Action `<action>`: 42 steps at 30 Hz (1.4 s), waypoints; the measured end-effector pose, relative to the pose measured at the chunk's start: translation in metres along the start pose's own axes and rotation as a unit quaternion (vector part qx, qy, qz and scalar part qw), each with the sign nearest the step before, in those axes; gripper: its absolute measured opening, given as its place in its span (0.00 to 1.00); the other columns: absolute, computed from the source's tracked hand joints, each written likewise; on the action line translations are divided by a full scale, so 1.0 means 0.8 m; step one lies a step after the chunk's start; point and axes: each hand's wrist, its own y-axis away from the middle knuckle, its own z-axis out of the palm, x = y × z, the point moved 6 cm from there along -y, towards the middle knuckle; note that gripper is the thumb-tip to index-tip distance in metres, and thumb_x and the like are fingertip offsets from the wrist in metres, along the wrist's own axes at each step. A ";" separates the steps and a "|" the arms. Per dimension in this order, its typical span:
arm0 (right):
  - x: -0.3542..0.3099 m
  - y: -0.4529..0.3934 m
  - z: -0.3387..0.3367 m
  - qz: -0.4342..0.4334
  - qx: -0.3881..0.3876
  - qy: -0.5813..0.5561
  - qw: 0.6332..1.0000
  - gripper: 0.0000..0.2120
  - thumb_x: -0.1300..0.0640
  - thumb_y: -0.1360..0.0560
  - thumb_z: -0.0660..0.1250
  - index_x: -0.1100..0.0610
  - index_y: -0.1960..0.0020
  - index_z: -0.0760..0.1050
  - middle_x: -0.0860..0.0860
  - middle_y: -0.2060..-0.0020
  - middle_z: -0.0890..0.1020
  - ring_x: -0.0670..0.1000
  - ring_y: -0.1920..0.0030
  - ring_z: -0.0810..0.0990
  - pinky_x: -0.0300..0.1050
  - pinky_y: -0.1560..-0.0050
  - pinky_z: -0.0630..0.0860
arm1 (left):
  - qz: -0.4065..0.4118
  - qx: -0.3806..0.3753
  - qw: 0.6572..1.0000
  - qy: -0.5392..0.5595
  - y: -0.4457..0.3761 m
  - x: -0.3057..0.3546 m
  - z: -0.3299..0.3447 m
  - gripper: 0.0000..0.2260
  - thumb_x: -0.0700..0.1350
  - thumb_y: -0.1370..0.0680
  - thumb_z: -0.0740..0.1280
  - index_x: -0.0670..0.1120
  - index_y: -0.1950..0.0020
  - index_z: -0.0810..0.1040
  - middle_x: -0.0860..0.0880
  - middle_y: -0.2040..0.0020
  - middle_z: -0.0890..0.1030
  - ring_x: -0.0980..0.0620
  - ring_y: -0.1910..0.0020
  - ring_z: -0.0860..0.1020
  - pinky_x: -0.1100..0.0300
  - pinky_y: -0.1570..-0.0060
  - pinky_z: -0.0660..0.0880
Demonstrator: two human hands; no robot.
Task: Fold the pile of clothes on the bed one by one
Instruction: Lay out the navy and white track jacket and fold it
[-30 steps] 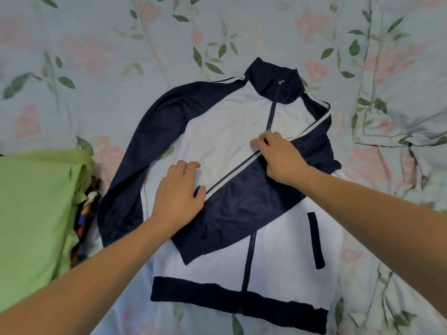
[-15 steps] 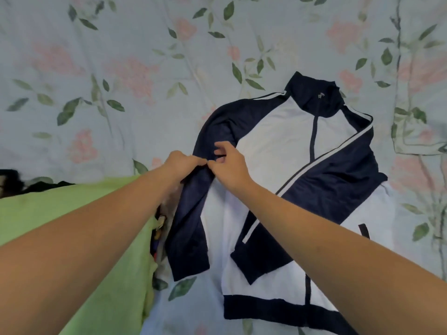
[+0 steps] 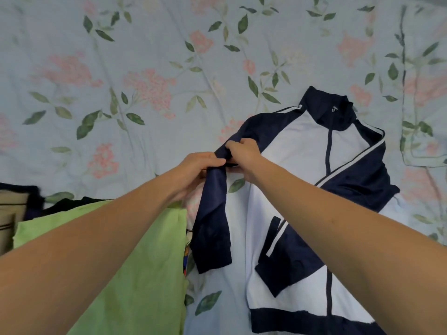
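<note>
Since 1.0 s ago: your left hand (image 3: 193, 172) and right hand (image 3: 242, 153) have come off the jacket's (image 3: 297, 151) chest, where they pressed the folded right sleeve (image 3: 358, 184) flat. Both now pinch the navy left sleeve (image 3: 212, 213) near its elbow, at 9 o'clock from the chest, fingertips nearly touching. That sleeve is lifted and bunched there; cuff hangs toward 6 o'clock
</note>
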 end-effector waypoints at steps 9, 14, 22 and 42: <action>-0.046 0.006 -0.019 -0.041 0.047 0.038 0.997 0.04 0.56 0.17 0.61 0.57 0.47 0.73 0.56 0.52 0.77 0.60 0.47 0.80 0.61 0.40 0.82 | -0.066 0.002 0.989 -0.129 0.041 0.055 -0.070 0.25 0.62 0.25 0.71 0.42 0.40 0.82 0.43 0.44 0.86 0.45 0.46 0.84 0.54 0.45 0.77; -0.077 -0.001 0.001 -0.113 0.044 0.151 0.981 0.12 0.49 0.15 0.58 0.55 0.54 0.68 0.48 0.60 0.72 0.55 0.54 0.74 0.50 0.51 0.76 | -0.047 0.086 0.930 -0.353 0.056 0.117 -0.140 0.13 0.53 0.19 0.70 0.45 0.58 0.83 0.49 0.58 0.84 0.49 0.56 0.79 0.57 0.56 0.70; -0.114 -0.025 0.052 -0.331 -0.038 0.505 0.796 0.26 0.51 0.24 0.73 0.51 0.28 0.69 0.54 0.33 0.73 0.58 0.34 0.71 0.56 0.35 0.72 | 0.007 0.127 0.884 -0.451 0.055 0.133 -0.207 0.11 0.48 0.20 0.71 0.40 0.51 0.82 0.43 0.55 0.84 0.42 0.55 0.80 0.49 0.52 0.74; -0.102 -0.048 0.129 -0.485 0.153 0.591 0.626 0.22 0.63 0.30 0.70 0.59 0.37 0.73 0.59 0.41 0.75 0.62 0.46 0.74 0.54 0.54 0.69 | 0.181 0.351 0.652 -0.647 0.062 0.107 -0.336 0.24 0.39 0.24 0.68 0.44 0.27 0.72 0.38 0.31 0.71 0.35 0.34 0.70 0.39 0.40 0.69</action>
